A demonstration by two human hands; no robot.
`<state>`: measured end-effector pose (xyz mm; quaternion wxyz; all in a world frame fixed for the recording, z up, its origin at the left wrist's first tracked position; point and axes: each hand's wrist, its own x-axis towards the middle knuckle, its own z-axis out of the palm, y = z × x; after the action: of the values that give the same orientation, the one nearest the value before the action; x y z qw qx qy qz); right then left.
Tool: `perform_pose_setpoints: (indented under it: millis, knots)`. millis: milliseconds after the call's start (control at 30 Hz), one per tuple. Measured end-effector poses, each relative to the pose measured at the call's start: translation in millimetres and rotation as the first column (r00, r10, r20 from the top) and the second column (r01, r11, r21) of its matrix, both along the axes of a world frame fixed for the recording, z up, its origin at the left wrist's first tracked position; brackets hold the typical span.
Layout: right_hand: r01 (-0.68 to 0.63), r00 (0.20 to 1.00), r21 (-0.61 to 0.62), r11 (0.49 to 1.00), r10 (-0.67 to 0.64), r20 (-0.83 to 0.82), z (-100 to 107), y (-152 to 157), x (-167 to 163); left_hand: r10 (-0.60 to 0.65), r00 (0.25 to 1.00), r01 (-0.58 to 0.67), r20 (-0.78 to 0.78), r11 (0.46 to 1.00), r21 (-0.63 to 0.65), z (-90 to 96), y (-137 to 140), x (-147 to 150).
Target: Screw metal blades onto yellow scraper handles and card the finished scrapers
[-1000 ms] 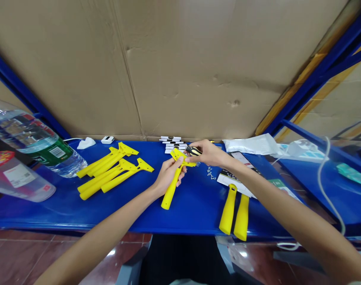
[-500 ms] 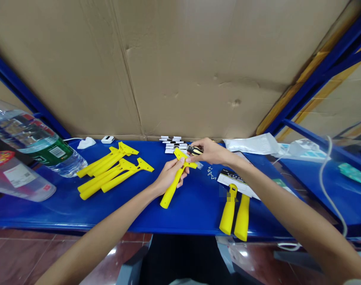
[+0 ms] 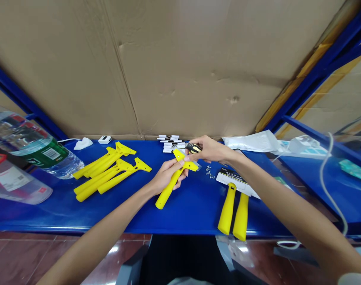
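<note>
My left hand (image 3: 166, 173) is closed around the neck of a yellow scraper (image 3: 165, 194), whose wide head points away from me and whose handle slants down to the left. Over that head, my right hand (image 3: 209, 149) grips a screwdriver (image 3: 193, 148) by its black and pale-yellow handle. Its tip is hidden, and the fingers of both hands nearly meet at the scraper head. A bit of clear plastic shows at the head's right edge. Small loose screws (image 3: 209, 172) lie scattered on the blue table, just right of the scraper.
Several yellow scrapers (image 3: 111, 184) lie to the left, beside a large water bottle (image 3: 48, 152) and a plastic jar (image 3: 23, 186). White strips (image 3: 169, 145) are stacked at the back. Two yellow handles (image 3: 241, 217) rest near the front right, by a black-and-white packet (image 3: 235, 180).
The scraper's handle end has swung slightly left in my left hand. My right hand stays at the scraper head with the screwdriver. The whole view has shifted a little.
</note>
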<state>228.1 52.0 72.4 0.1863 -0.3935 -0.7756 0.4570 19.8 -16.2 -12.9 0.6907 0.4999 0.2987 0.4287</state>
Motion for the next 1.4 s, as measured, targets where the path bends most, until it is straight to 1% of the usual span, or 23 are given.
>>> perform_pose_setpoints:
  millis: [100,233,333,400,567,767,1067,1133,1267,1333,1400]
  knots:
    - [-0.027,0.999,-0.031,0.999,0.026,-0.033,-2,0,1,0.010,1.000,-0.010,-0.014,1.000,-0.002,1.3,-1,1]
    - [-0.066,0.997,-0.020,0.998,0.065,-0.031,-2,2,4,0.032,0.999,-0.031,-0.039,0.999,0.013,2.3,-3,3]
    - [-0.122,0.992,-0.001,0.992,0.122,-0.022,-2,5,8,0.052,0.997,-0.049,-0.065,0.998,0.044,2.9,-4,4]
    - [-0.140,0.990,-0.013,0.990,0.139,-0.031,-2,6,10,0.078,0.995,-0.072,-0.069,0.994,0.077,2.9,-4,3]
    - [-0.119,0.991,-0.053,0.991,0.116,-0.060,2,6,13,0.118,0.990,-0.107,-0.076,0.986,0.125,1.6,-4,1]
    - [-0.105,0.994,-0.057,0.993,0.104,-0.021,7,4,13,0.124,0.990,-0.116,-0.070,0.987,0.108,1.4,-5,2]
    - [-0.074,0.997,-0.055,0.996,0.073,-0.023,5,1,9,0.146,0.988,-0.140,-0.058,0.985,0.101,2.5,-7,2]
    - [-0.050,0.998,-0.028,0.998,0.049,-0.024,5,0,8,0.161,0.985,-0.154,-0.060,0.982,0.107,3.0,-6,2]
    - [0.027,0.999,0.098,0.995,-0.023,-0.037,4,0,6,0.231,0.969,-0.219,-0.093,0.968,0.119,5.5,-4,2]
    - [0.034,0.999,0.146,0.989,-0.029,-0.039,3,0,6,0.257,0.959,-0.242,-0.119,0.961,0.133,7.4,-3,1]
    - [0.031,0.999,0.161,0.986,-0.027,-0.028,2,-1,5,0.274,0.953,-0.256,-0.129,0.956,0.145,9.1,-3,0]
